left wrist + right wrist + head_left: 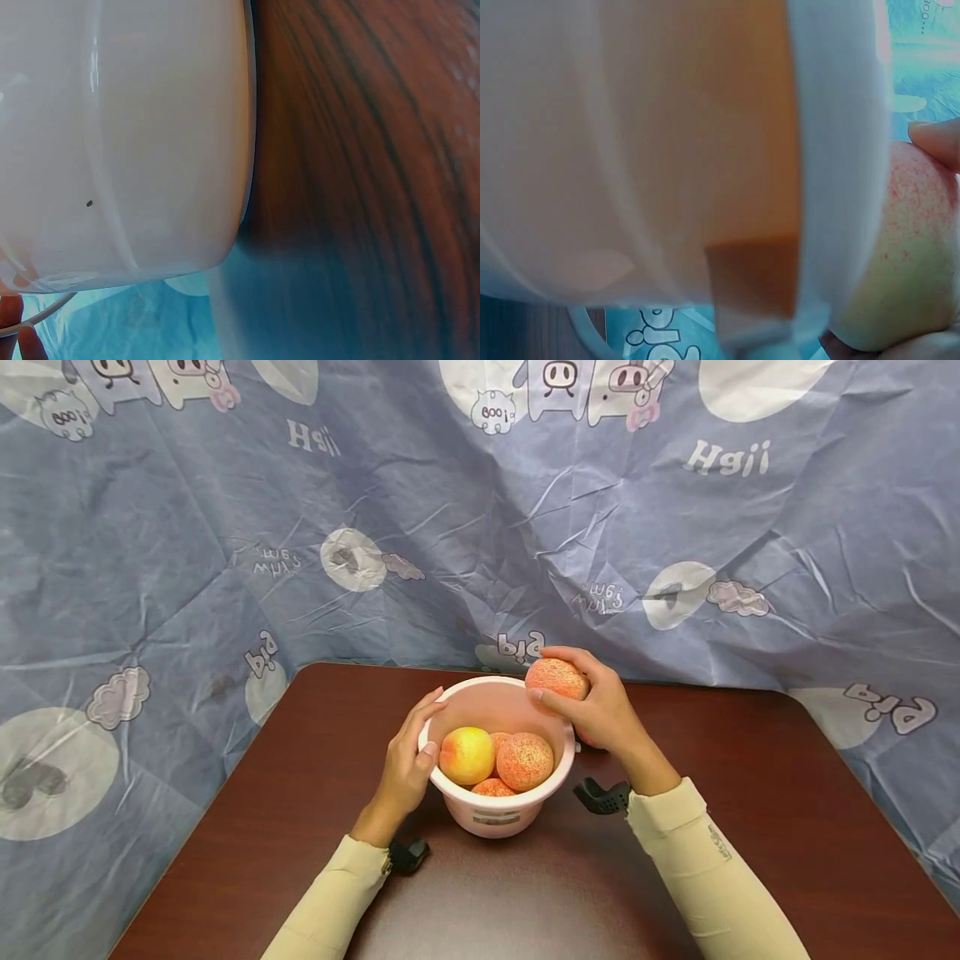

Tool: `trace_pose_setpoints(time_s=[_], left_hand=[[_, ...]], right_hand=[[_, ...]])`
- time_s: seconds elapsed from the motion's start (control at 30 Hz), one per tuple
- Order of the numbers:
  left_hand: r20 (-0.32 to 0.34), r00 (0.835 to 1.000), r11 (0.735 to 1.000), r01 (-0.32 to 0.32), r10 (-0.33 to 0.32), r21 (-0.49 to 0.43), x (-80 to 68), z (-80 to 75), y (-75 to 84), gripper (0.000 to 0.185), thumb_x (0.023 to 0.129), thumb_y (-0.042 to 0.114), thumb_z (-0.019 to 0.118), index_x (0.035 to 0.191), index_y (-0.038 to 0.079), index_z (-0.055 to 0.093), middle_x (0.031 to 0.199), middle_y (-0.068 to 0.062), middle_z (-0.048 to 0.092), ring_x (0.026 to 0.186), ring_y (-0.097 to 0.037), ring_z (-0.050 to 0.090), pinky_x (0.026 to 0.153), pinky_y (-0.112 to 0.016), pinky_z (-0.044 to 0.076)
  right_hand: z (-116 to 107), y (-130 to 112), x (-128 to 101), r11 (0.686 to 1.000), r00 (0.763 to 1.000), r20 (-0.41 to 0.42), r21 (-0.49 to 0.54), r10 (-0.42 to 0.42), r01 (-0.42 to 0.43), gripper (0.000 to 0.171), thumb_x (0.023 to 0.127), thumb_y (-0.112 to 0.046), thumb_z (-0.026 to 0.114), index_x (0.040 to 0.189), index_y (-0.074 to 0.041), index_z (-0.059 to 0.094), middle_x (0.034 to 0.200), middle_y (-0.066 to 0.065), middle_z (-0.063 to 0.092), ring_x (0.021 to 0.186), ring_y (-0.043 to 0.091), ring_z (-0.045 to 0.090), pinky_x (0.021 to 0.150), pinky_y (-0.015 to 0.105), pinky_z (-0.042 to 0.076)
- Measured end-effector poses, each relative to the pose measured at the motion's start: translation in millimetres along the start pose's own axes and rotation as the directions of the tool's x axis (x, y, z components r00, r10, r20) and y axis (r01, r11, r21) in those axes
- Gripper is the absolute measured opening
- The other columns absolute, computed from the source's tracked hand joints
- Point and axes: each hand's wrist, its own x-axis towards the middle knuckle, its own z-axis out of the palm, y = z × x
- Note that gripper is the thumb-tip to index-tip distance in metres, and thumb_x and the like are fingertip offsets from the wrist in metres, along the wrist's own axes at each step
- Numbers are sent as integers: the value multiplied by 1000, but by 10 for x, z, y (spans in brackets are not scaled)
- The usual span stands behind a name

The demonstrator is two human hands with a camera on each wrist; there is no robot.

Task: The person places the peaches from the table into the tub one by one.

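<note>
A pale pink plastic bucket (pixel 491 818) stands on the table with several peaches inside, among them a yellow-orange peach (pixel 467 756) and a speckled red one (pixel 525 762). My left hand (pixel 405 768) grips the bucket's left rim, thumb over the edge. Above the right rim, my right hand (pixel 603 706) holds a speckled peach (pixel 557 678) between thumb and fingers. In the right wrist view this peach (pixel 911 247) shows a yellowish lower side beside the bucket wall (pixel 630 150). The bucket's smooth side (pixel 150 150) fills much of the left wrist view.
Partly hidden under my right hand, another peach (pixel 588 739) lies right of the bucket. The dark brown wooden table (pixel 787 793) meets a blue patterned cloth (pixel 420 485) at the back and sides. Black wrist mounts (pixel 600 796) sit at both cuffs.
</note>
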Motion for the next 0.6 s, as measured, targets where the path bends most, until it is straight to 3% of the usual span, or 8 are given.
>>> trace_pose_setpoints(time_s=[0.27,0.6], left_hand=[[-3,1000,1000,5,-5,-2,-27,8,-5,72,95,60,32,133,3,52,144,-11,46,133,-30,43,110,-38,32],[-4,1000,1000,3,-3,-3,15,7,-1,72,95,60,32,132,2,53,143,-14,47,133,-30,43,109,-40,33]], right_hand=[[102,9,43,999,1000,28,35,-4,3,50,79,-9,78,127,-9,62,125,11,59,100,21,58,77,29,53],[175,8,90,998,998,59,64,-19,15,51,79,-4,76,127,-3,60,128,16,58,104,23,58,81,33,51]])
